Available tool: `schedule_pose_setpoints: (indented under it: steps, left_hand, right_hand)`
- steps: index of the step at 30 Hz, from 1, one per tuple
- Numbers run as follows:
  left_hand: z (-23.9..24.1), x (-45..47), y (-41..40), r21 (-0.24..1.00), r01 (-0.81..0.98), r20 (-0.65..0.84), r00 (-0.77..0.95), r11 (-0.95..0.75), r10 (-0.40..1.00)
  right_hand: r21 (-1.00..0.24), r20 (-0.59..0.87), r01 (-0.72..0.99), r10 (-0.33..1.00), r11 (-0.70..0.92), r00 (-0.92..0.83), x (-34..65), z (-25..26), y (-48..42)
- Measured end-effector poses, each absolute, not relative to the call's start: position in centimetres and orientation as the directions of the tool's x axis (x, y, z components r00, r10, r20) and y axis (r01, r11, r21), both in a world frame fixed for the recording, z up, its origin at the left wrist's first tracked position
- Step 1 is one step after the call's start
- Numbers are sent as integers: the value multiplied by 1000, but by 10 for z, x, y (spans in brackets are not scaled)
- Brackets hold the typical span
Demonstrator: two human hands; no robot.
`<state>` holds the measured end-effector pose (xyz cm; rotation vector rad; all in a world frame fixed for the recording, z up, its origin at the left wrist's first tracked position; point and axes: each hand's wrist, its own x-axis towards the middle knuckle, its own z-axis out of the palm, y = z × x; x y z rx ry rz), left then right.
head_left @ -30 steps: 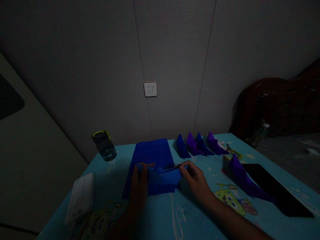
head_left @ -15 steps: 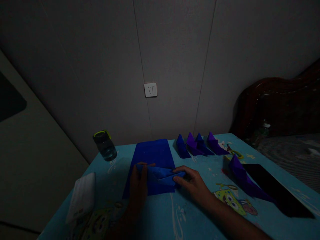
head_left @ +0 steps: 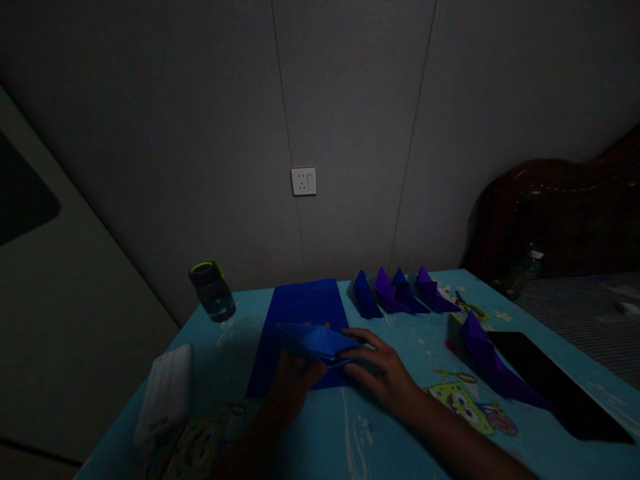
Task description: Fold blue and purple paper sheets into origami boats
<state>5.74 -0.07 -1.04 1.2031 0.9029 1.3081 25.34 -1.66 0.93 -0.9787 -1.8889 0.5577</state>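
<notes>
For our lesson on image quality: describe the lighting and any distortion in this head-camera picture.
Head view: dim and underexposed; the left hand, right hand and folded blue paper look murky; wall seams splay apart upward, a wide-angle perspective effect; the black slab shows no detail.

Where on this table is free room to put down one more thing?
Bare patches: between the jar, white pack and blue sheet; also between the right hand and purple boat. Crowded: back edge with the boat row.
</notes>
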Motion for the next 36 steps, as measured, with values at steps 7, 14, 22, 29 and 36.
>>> schedule_pose_setpoints:
  steps: [7, 14, 22, 29, 36]
  left_hand:
    - [-1, 65, -8, 951, -308, 114, 271, -26, 956]
    - [0, 66, -9, 907, -419, 87, 273, 37, 958]
    - [5, 61, -5, 980, -193, 103, 280, -49, 954]
    - [4, 63, -3, 975, -221, 25, 186, 17, 982]
    - [-10, 62, 4, 949, -307, -7, 222, 77, 975]
  right_hand:
    - [-517, 583, 513, 721, 685, -374, 252, 4, -21]
    - [-540, 556, 522, 746, 660, -367, 249, 7, -23]
    - [-644, 519, 462, 792, 609, -321, 244, 4, -25]
    - [-839, 294, 410, 932, 359, -214, 245, 5, -18]
    - [-817, 201, 495, 950, 296, -238, 242, 10, -18]
